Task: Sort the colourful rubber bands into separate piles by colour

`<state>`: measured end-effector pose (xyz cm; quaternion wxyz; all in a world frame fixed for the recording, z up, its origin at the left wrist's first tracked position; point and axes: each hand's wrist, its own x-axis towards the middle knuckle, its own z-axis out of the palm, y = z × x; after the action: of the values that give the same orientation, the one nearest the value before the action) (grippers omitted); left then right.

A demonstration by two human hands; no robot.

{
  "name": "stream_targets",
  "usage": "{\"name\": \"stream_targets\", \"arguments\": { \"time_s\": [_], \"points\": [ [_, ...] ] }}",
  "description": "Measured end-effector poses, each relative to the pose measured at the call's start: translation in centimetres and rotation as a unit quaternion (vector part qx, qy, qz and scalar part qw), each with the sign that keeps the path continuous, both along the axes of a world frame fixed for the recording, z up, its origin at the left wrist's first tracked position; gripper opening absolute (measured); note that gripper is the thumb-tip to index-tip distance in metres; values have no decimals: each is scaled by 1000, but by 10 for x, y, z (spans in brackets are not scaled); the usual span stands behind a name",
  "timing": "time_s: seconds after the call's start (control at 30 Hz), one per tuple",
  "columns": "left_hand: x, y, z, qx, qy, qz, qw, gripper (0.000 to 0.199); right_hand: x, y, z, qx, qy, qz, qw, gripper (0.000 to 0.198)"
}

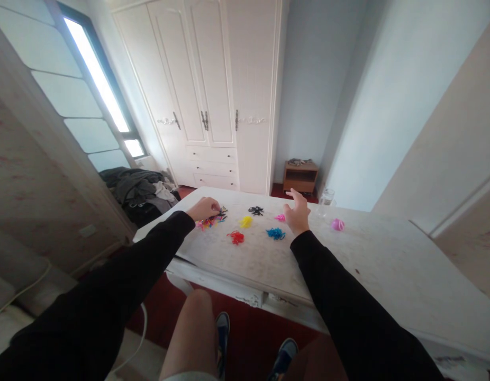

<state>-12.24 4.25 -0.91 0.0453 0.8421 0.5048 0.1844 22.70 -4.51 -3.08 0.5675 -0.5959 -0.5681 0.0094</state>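
My left hand (205, 209) is at the far left of the table, over a mixed pile of thin, many-coloured bands (208, 223). Its fingers are pinched together, and what they hold, if anything, is too small to make out. My right hand (298, 212) hovers beside a small pink pile (280, 217), fingers apart and nothing in them. Between the hands lie single-colour heaps of similar thin bands: black (256, 210), yellow (245, 221), red (236, 237) and blue (275, 233).
The white table (348, 275) has a worn top. Right of my right hand stand a clear glass mug (327, 198) and a round pink-purple object (337, 225). Behind are a white wardrobe (213, 79), a brown nightstand (300, 177) and heaped dark clothes (139, 188).
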Motion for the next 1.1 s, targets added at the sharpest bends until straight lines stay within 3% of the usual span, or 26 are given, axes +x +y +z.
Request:
{"name": "stream_targets", "arguments": {
  "time_s": [0.27, 0.73, 1.1],
  "points": [
    [-5, 8, -11, 8, -2, 20, 1000, 15, 0, -2, 3, -25, -4, 6, 1000, 50],
    [-18, 5, 3, -10, -57, -6, 998, 27, -3, -4, 3, -59, -14, 21, 998, 45],
    [-20, 1, 4, -64, -93, -11, 994, 27, -5, -6, 4, -82, -17, 29, 996, 45]
  ]
}}
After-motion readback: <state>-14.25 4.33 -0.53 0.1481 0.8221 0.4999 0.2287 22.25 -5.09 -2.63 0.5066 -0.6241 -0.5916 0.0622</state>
